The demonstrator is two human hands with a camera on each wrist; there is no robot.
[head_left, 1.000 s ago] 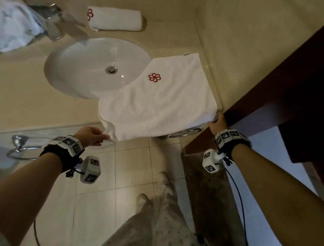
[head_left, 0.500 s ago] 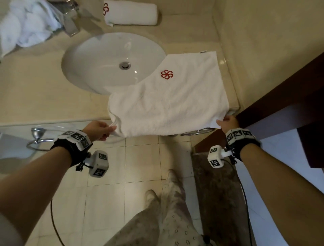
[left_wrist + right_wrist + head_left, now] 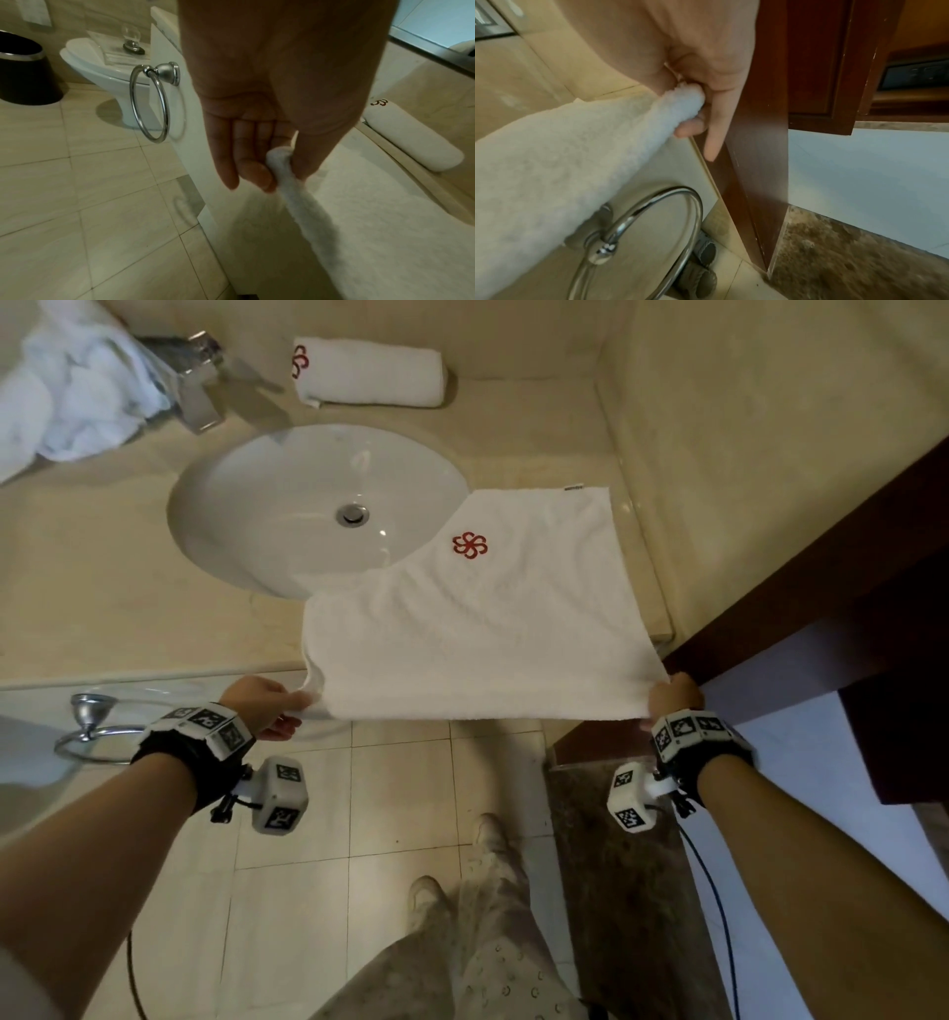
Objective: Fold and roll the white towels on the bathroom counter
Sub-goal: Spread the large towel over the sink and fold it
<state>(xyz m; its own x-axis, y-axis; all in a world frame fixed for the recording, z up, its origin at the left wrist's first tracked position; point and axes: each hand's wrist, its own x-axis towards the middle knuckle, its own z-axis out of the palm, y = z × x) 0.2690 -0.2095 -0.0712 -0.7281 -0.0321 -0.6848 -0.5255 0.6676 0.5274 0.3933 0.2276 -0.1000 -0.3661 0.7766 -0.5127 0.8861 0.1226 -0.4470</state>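
A white towel (image 3: 477, 629) with a red flower emblem lies spread on the beige counter (image 3: 102, 588), its far left part hanging over the sink (image 3: 287, 495) rim. My left hand (image 3: 267, 706) pinches the towel's near left corner (image 3: 280, 160) between thumb and fingers. My right hand (image 3: 672, 695) pinches the near right corner (image 3: 687, 101). The near edge is held stretched between both hands, past the counter's front edge. A rolled white towel (image 3: 367, 372) lies at the back of the counter, and it shows in the left wrist view too (image 3: 411, 138).
A crumpled heap of white towels (image 3: 67, 392) sits at the back left beside the chrome faucet (image 3: 200, 377). Towel rings hang on the counter front (image 3: 97, 737) (image 3: 639, 239). A dark wooden door frame (image 3: 821, 618) stands close on the right. Left of the counter stand a toilet (image 3: 107, 75) and a black bin (image 3: 23, 71).
Both hands keep their hold on the near corners. The towel's near edge has been drawn a little towards me, and the cloth lies flatter; the view has shifted slightly.
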